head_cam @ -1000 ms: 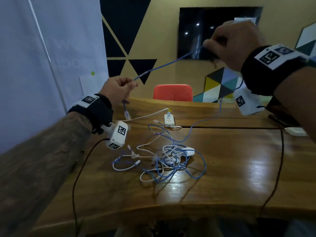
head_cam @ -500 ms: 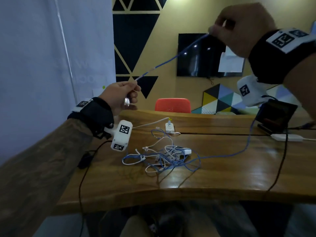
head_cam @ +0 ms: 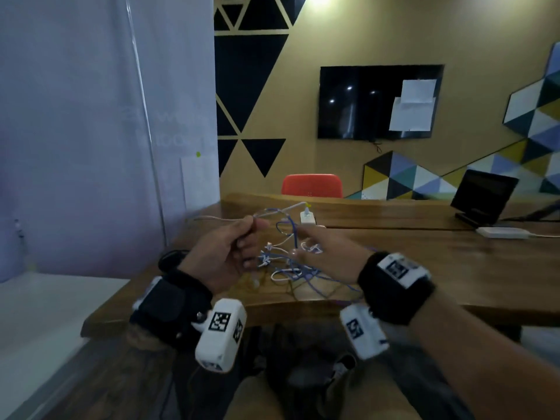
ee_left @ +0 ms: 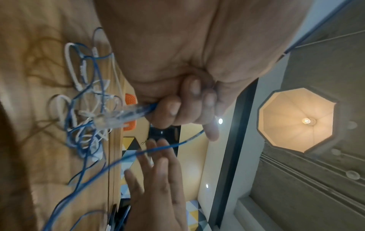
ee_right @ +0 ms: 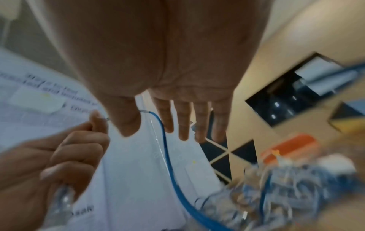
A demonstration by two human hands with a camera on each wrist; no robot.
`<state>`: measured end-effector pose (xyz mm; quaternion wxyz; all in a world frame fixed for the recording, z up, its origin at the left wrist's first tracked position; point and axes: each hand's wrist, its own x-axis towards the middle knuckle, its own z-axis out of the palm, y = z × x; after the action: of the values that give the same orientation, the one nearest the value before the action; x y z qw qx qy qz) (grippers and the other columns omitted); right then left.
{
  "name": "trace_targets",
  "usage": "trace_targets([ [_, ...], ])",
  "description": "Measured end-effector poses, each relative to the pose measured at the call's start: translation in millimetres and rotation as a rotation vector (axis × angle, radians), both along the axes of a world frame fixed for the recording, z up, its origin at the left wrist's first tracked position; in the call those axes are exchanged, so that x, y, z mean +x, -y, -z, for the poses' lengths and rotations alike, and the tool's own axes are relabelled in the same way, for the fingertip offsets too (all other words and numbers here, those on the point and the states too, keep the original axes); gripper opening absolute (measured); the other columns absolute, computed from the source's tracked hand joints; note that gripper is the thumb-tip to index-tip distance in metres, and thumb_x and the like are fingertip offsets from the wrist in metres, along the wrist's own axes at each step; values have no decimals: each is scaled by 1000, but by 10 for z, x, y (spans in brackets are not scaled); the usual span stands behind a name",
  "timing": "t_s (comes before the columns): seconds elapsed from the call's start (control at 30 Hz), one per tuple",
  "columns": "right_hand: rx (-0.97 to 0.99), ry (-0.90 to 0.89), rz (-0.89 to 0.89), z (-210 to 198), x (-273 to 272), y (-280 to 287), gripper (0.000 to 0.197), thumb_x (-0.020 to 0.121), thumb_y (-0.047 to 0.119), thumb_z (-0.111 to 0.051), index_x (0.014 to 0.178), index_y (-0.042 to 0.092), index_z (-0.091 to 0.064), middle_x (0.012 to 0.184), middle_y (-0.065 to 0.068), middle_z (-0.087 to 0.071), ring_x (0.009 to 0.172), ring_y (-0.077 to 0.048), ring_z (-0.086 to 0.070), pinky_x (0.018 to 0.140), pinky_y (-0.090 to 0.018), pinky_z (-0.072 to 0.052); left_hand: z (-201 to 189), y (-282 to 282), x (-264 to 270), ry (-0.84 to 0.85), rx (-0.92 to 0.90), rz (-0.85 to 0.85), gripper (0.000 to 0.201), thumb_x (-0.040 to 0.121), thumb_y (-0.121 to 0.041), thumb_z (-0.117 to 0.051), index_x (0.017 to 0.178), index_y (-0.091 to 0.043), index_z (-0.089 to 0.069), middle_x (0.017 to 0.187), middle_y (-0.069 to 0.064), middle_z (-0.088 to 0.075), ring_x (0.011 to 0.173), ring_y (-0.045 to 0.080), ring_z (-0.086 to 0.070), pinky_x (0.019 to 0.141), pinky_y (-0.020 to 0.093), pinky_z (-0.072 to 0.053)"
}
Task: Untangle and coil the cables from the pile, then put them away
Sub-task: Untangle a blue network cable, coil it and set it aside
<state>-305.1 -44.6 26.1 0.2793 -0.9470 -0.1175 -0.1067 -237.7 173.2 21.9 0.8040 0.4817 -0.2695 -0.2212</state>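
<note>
A tangle of blue and white cables lies on the wooden table. My left hand is held just above the pile's left side and grips a blue cable close to its clear plug, which sticks out below the curled fingers. The blue cable runs from that hand down into the pile. My right hand hovers over the pile's right side with straight, spread fingers and holds nothing. The cable passes just in front of those fingers.
A white power strip with a plugged-in lead sits behind the pile. Far right on the table are a propped dark screen and a flat white box. An orange chair stands beyond the table; a whiteboard wall is at left.
My right hand has let go of the blue cable and dropped from high up to just over the pile. My left hand has come down too, still holding the plug end.
</note>
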Motion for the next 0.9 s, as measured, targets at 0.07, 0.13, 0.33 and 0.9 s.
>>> trace_targets([
  [0.07, 305, 76, -95, 308, 34, -163, 22, 102, 27, -54, 119, 16, -63, 110, 4, -66, 103, -12, -63, 86, -26, -49, 182, -62, -122, -57, -48, 36, 33, 101, -31, -41, 90, -8, -63, 58, -5, -22, 45, 7, -23, 45, 22, -22],
  [0.13, 663, 69, -84, 575, 33, -353, 13, 103, 15, -53, 98, 13, -65, 92, -4, -68, 84, -19, -67, 82, -35, -55, 328, -146, -200, -124, -126, 101, 34, 102, -32, -39, 86, -10, -61, 58, -7, -21, 44, 6, -22, 45, 22, -20],
  [0.33, 671, -303, -52, 1229, -48, -864, 16, 104, 22, -48, 97, 21, -63, 58, 5, -51, 39, -9, -41, 40, -27, -44, 634, -255, -226, -274, -378, 90, 25, 96, -19, -38, 87, -9, -60, 63, -7, -25, 51, 7, -24, 50, 21, -27],
  [0.9, 29, 152, -30, 714, -403, -524, 7, 85, 35, -71, 81, 30, -72, 71, 13, -64, 68, -3, -59, 66, -31, -52, 1309, -177, -391, 217, 243, -73, 33, 94, -31, -45, 83, -9, -67, 65, 14, -50, 50, 16, -42, 51, 29, -33],
])
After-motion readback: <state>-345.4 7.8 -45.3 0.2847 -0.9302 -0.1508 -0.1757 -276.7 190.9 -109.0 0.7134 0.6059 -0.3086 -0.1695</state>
